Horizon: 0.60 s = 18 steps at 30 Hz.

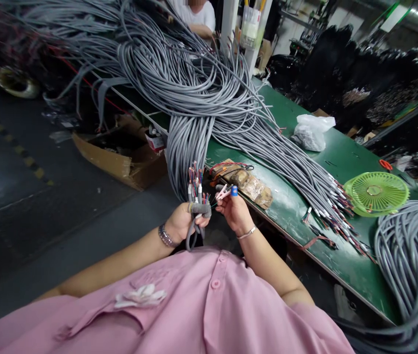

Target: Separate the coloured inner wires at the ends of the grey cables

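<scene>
My left hand (184, 222) is wrapped round a small bunch of grey cables (190, 194), held upright in front of my chest. Their stripped ends point up and show thin coloured wires (196, 177). A grey cover sits on a finger of this hand. Close on the right, my right hand (235, 212) is closed in a pinch, with a blue cover (234, 191) on one digit. Something small and pinkish-white (223, 191) shows at its fingertips, too small to name. Thin wires stick out between the two hands.
A large heap of grey cables (194, 83) lies across the green table (352, 265). Beside my right hand is a taped block (249, 183). Further right are a green fan (376, 193), a white plastic bag (314, 132) and more coiled cable (411, 255). A cardboard box (109, 160) stands left; a person (199, 19) sits behind.
</scene>
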Each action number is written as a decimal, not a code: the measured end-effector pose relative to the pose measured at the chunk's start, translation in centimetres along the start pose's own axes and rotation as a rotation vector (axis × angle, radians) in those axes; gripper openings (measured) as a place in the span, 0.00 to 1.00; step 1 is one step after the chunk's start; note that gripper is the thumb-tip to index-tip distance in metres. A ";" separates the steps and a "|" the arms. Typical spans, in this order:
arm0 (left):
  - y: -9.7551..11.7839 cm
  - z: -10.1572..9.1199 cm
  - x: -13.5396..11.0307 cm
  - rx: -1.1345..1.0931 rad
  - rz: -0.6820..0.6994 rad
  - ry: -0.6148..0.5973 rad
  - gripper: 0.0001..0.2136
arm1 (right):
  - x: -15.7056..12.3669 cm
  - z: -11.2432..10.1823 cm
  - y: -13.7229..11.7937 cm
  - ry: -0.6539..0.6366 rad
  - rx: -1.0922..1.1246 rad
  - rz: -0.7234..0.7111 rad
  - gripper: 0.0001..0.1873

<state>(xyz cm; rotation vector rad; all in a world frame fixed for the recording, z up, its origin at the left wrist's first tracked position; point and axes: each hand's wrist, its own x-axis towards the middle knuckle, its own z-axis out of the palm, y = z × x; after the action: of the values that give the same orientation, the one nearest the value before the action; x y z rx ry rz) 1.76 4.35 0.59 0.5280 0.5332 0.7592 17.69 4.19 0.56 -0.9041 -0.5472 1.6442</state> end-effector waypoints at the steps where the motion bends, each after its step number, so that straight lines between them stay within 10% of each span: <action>1: 0.0 0.0 0.2 -0.003 -0.009 -0.004 0.06 | 0.2 0.0 0.0 -0.003 0.020 0.016 0.22; 18: -1.0 -0.8 0.9 0.056 -0.024 0.079 0.07 | 0.9 0.2 0.4 0.048 0.202 0.086 0.25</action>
<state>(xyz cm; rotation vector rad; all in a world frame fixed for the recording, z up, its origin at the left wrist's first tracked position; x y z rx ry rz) 2.30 4.62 -0.86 0.5442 0.6351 0.7460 17.21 4.96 0.11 -0.8246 -0.3069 1.7158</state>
